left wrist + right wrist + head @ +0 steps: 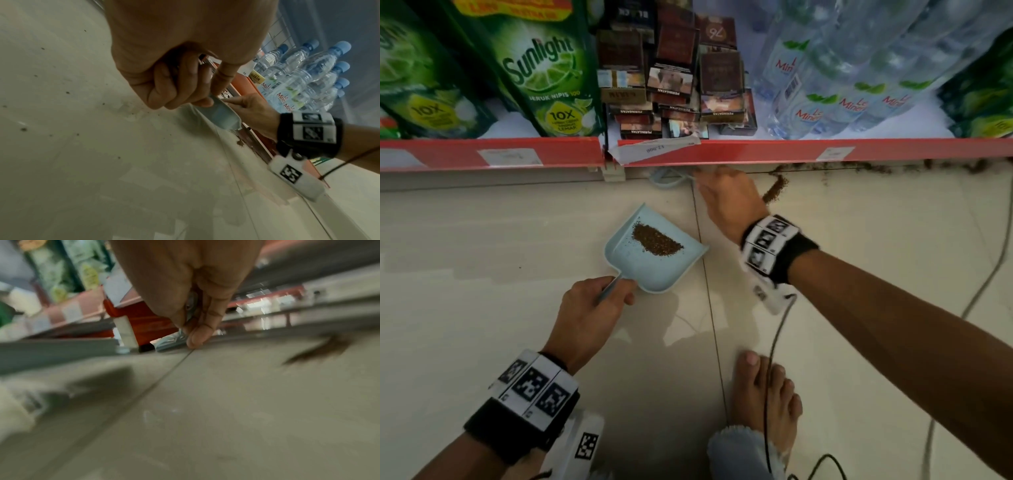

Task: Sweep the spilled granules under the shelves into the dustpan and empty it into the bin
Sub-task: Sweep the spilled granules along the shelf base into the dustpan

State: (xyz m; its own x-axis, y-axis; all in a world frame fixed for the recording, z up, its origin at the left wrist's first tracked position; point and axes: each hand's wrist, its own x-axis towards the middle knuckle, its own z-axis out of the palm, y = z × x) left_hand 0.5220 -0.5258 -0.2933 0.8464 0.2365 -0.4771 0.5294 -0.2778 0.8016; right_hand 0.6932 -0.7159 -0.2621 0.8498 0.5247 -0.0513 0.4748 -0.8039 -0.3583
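two hands (589, 308) (729, 198), dustpan (654, 253), brush (667, 176)

Pale blue dustpan (654, 260) holding dark brown granules (656, 241) — more brown strewn under the red shelf edge (756, 152). Beige tiled floor (859, 240). Green pouches (541, 68) with yellow badges; maroon packs (674, 44); clear bottles (842, 85) — blue caps, red lettering. Black-and-white checked wristbands (768, 245).

Smooth pale-blue plastic dustpan (654, 260) on glossy tiled floor (482, 240); coarse brown granules (655, 240) inside.
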